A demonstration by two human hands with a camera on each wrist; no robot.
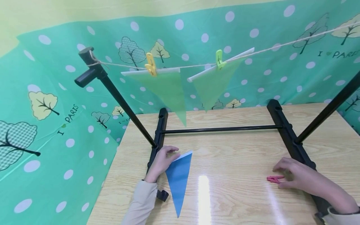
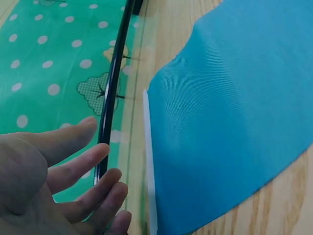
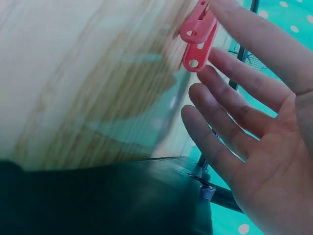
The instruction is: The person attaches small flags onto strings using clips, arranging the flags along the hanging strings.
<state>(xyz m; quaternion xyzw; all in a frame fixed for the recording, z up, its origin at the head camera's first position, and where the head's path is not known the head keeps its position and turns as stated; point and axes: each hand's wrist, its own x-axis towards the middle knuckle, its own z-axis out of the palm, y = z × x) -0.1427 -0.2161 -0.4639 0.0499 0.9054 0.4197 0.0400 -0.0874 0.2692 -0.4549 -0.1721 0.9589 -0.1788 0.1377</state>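
A blue triangular pennant [image 1: 179, 178] with a white top edge lies on the wooden table, its point toward the person. My left hand [image 1: 163, 161] is at its upper left corner; in the left wrist view the fingers [image 2: 88, 164] are loosely spread beside the white edge, holding nothing. On the right, a pink clothespin [image 1: 275, 179] is on the table by my right hand [image 1: 298, 176]. The right thumb and forefinger are parted around the clothespin's near end, and the right wrist view has its handles [image 3: 198, 36] right at the fingertips.
Two green pennants [image 1: 166, 86] hang from a string [image 1: 284, 45], one under a yellow clothespin [image 1: 151, 64], the other under a green clothespin [image 1: 219, 59]. The string is tied to a black stand [image 1: 123, 106] whose feet and crossbar [image 1: 222, 129] rest on the table. Patterned cloth [image 1: 70, 125] hangs behind.
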